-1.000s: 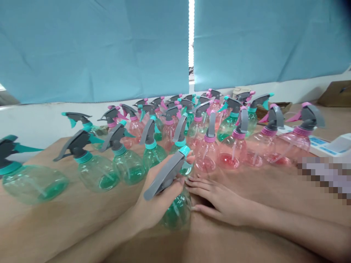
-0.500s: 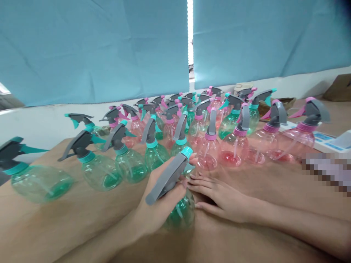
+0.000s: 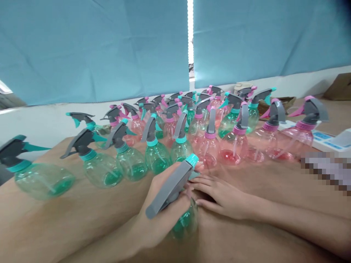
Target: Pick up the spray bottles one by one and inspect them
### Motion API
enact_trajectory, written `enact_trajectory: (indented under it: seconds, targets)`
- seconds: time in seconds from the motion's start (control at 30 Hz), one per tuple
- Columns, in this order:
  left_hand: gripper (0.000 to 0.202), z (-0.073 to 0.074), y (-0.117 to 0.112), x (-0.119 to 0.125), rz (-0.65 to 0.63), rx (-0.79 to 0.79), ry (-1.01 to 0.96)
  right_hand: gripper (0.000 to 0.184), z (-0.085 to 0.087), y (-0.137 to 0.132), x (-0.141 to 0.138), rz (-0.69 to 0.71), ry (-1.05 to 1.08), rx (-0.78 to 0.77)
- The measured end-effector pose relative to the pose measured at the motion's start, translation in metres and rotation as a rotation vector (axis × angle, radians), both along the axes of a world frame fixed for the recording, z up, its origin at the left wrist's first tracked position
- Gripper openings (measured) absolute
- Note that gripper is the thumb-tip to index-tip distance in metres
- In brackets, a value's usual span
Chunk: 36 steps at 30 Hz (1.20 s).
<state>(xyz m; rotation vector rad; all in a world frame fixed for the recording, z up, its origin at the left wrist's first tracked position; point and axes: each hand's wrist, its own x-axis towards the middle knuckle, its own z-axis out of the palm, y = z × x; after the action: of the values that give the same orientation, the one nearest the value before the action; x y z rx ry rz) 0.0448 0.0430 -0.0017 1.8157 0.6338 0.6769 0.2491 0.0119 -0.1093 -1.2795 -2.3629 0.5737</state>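
A green spray bottle [image 3: 184, 223] with a grey and turquoise trigger head stands close in front of me. My left hand [image 3: 161, 204] is wrapped around its neck, just under the head. My right hand [image 3: 222, 197] lies palm down with fingers stretched out, its fingertips close to the bottle's right side; whether they touch it I cannot tell. Beyond my hands is a row of green spray bottles [image 3: 134, 168] on the left and pink spray bottles [image 3: 233, 151] on the right, each holding a little liquid.
More green and pink spray bottles crowd together farther back on the brown table [image 3: 109, 223]. At the right are a white and blue object [image 3: 326, 140] and a blurred-out item [image 3: 329, 170]. A cardboard box [image 3: 338, 87] sits behind, and a blue curtain [image 3: 95, 51] hangs at the back.
My left hand and the spray bottle in it have shifted slightly toward me and to the right. My right hand has barely moved, and the other bottles stand as before.
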Motion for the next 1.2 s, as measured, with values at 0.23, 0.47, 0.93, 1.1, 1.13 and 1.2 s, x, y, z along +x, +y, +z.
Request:
enact_trajectory:
  seconds: [0.23, 0.47, 0.93, 1.1, 1.13, 1.2]
  targets:
    - [0.017, 0.000, 0.000, 0.001, 0.007, -0.035, 0.005, 0.052, -0.001, 0.001, 0.001, -0.006, 0.027, 0.002]
    - [0.013, 0.000, 0.001, -0.002, 0.032, -0.037, 0.052, 0.053, 0.002, 0.001, 0.001, 0.011, 0.010, -0.009]
    - [0.036, -0.011, 0.014, -0.013, 0.145, -0.008, 0.039, 0.057, 0.001, 0.001, 0.004, -0.001, -0.050, 0.015]
    - [0.037, -0.013, 0.015, -0.015, 0.143, 0.000, 0.078, 0.054, 0.000, 0.000, 0.004, -0.006, -0.002, 0.021]
    - [0.037, -0.012, 0.014, -0.014, 0.124, 0.017, 0.085, 0.054, 0.000, 0.000, 0.004, -0.005, -0.004, 0.019]
    - [0.036, -0.008, 0.013, -0.012, 0.095, 0.058, 0.100, 0.054, 0.001, -0.001, 0.003, -0.003, -0.005, 0.017]
